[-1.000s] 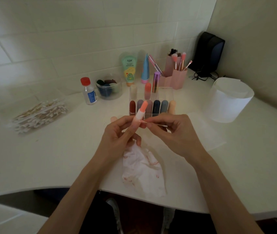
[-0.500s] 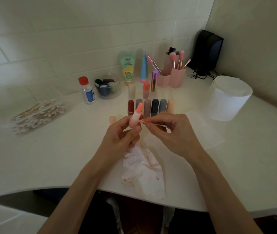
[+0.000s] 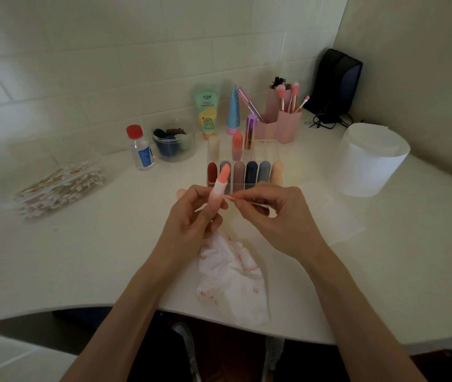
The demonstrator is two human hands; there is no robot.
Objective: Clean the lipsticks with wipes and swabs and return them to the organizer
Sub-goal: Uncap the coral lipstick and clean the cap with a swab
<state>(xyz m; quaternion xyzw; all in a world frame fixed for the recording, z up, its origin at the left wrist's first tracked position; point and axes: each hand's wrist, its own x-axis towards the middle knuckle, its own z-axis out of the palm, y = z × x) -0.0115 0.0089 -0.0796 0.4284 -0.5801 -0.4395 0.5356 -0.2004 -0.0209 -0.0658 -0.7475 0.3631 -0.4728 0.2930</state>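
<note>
Lipstick (image 3: 220,186) is standing nearly upright in the left hand (image 3: 189,219), its coral tip tilting a little to the right; the fingers are curling round the pale barrel, gripping it above the table (image 3: 81,257); the right hand (image 3: 280,219) is pinching a thin swab (image 3: 249,200) between thumb and fingertips, its far end pointing at the barrel; whether it is touching, I cannot tell; both hands are hovering just in front of the clear organizer (image 3: 270,154), where six lipsticks in a row (image 3: 251,172) are standing along the front; a crumpled wipe (image 3: 227,279), blotched red, is lying below the hands near the table edge; a heap of swabs (image 3: 59,186) is sitting well off to the left, a white tub (image 3: 368,161) on the right.
</note>
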